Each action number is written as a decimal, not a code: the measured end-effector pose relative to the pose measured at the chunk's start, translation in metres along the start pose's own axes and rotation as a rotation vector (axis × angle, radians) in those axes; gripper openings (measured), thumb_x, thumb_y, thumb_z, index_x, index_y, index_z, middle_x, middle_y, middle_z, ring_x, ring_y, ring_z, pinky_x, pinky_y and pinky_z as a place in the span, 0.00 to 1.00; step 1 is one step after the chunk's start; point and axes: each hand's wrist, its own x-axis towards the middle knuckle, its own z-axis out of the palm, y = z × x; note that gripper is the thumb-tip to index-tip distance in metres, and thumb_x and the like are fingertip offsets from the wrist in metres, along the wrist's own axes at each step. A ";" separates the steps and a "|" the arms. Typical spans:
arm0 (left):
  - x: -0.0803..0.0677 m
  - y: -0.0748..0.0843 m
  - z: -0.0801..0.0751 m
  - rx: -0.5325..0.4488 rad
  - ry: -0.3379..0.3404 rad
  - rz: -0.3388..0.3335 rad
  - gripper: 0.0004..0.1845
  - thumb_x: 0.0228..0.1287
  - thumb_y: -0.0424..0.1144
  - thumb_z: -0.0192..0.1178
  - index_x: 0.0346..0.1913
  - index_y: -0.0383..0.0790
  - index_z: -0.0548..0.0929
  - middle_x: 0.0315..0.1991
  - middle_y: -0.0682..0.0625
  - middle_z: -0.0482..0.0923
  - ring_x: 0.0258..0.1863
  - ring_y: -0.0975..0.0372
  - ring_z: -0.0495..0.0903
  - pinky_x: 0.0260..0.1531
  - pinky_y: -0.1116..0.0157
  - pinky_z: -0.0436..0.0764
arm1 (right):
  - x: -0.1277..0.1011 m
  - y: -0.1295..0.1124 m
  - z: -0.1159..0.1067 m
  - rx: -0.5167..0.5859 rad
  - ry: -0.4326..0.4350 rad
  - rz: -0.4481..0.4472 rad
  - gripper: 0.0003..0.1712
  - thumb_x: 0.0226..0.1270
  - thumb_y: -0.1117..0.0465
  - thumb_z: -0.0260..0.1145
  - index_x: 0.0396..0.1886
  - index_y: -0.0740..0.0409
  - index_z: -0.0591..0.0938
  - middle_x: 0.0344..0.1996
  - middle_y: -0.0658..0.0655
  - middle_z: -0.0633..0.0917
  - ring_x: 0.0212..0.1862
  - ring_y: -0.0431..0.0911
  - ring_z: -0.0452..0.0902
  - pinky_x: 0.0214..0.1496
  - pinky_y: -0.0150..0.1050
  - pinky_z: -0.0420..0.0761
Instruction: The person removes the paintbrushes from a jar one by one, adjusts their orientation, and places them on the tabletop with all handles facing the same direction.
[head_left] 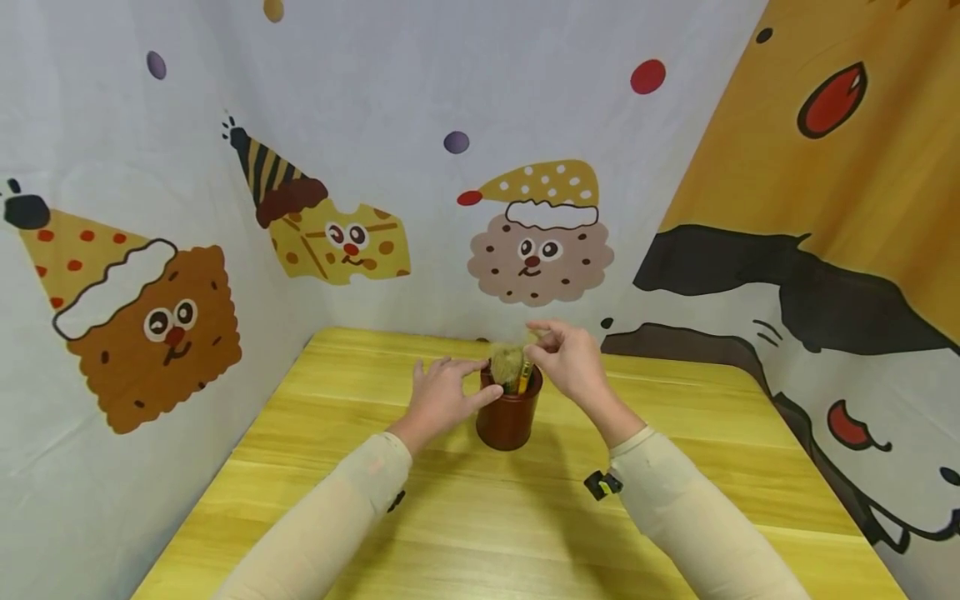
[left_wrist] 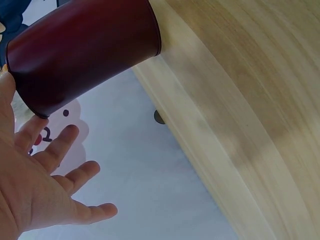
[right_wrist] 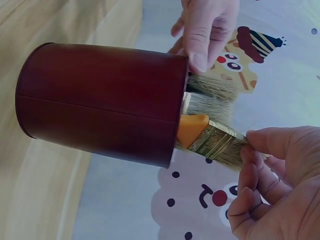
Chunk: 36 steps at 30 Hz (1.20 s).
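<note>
A dark red cylindrical brush holder (head_left: pixel 506 423) stands upright on the table, with several bristle brushes (right_wrist: pixel 205 102) sticking bristles-up out of its mouth. My right hand (head_left: pixel 573 368) pinches the bristle end of a paintbrush (right_wrist: pixel 212 138) between thumb and fingers. That brush has an orange handle and a metal ferrule; the lower handle is hidden inside the holder. On the opposite side, my left hand (head_left: pixel 441 395) touches the holder's rim with thumb and index finger, its other fingers spread and extended in the left wrist view.
The wood-grain table (head_left: pixel 420 533) extends around the holder, its back edge close behind. A white cloth (head_left: pixel 360 100) with cartoon cookie and cheese prints hangs behind and to the left. An orange printed section (head_left: pixel 885 192) hangs at the right.
</note>
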 end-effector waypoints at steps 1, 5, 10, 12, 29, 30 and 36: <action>0.000 0.000 0.000 0.002 -0.003 -0.004 0.37 0.70 0.75 0.58 0.74 0.62 0.80 0.73 0.51 0.80 0.79 0.41 0.69 0.77 0.25 0.48 | 0.001 -0.001 -0.001 -0.011 0.006 -0.008 0.22 0.73 0.59 0.73 0.65 0.52 0.88 0.37 0.56 0.94 0.28 0.43 0.82 0.31 0.39 0.77; 0.000 -0.001 0.002 0.000 -0.007 -0.015 0.37 0.70 0.75 0.59 0.74 0.63 0.79 0.73 0.51 0.79 0.79 0.41 0.68 0.78 0.25 0.47 | 0.003 -0.006 -0.008 -0.029 0.029 -0.039 0.23 0.73 0.59 0.73 0.66 0.52 0.87 0.36 0.55 0.94 0.27 0.43 0.81 0.29 0.38 0.76; 0.000 -0.001 0.004 -0.007 -0.001 -0.017 0.36 0.70 0.74 0.59 0.74 0.62 0.80 0.73 0.50 0.80 0.79 0.40 0.68 0.77 0.25 0.46 | 0.005 -0.012 -0.017 -0.043 0.069 -0.074 0.22 0.72 0.59 0.73 0.65 0.51 0.88 0.33 0.55 0.93 0.26 0.44 0.80 0.29 0.38 0.75; 0.000 -0.001 0.003 -0.012 0.000 -0.018 0.36 0.70 0.74 0.60 0.74 0.62 0.80 0.73 0.50 0.80 0.79 0.40 0.68 0.77 0.25 0.46 | 0.005 -0.013 -0.019 -0.050 0.084 -0.079 0.22 0.72 0.59 0.73 0.64 0.49 0.88 0.32 0.54 0.93 0.26 0.44 0.80 0.29 0.39 0.74; -0.002 0.000 0.001 -0.027 -0.007 -0.026 0.35 0.70 0.73 0.60 0.74 0.64 0.80 0.73 0.51 0.80 0.79 0.42 0.69 0.78 0.26 0.46 | 0.006 -0.014 -0.052 0.066 0.074 0.036 0.27 0.69 0.62 0.65 0.67 0.45 0.86 0.31 0.54 0.85 0.24 0.46 0.67 0.23 0.37 0.62; -0.002 0.001 0.000 -0.028 -0.008 -0.027 0.35 0.70 0.73 0.60 0.74 0.64 0.80 0.73 0.51 0.80 0.79 0.42 0.69 0.78 0.26 0.46 | 0.006 -0.013 -0.054 0.074 0.070 0.047 0.27 0.70 0.62 0.65 0.68 0.45 0.86 0.32 0.54 0.85 0.23 0.45 0.66 0.22 0.37 0.62; -0.002 0.001 0.001 -0.041 -0.010 -0.027 0.35 0.70 0.73 0.60 0.74 0.64 0.80 0.72 0.50 0.80 0.79 0.41 0.69 0.78 0.26 0.45 | 0.005 -0.009 -0.070 0.164 0.049 0.085 0.28 0.73 0.60 0.64 0.70 0.41 0.83 0.35 0.53 0.86 0.18 0.41 0.59 0.22 0.38 0.63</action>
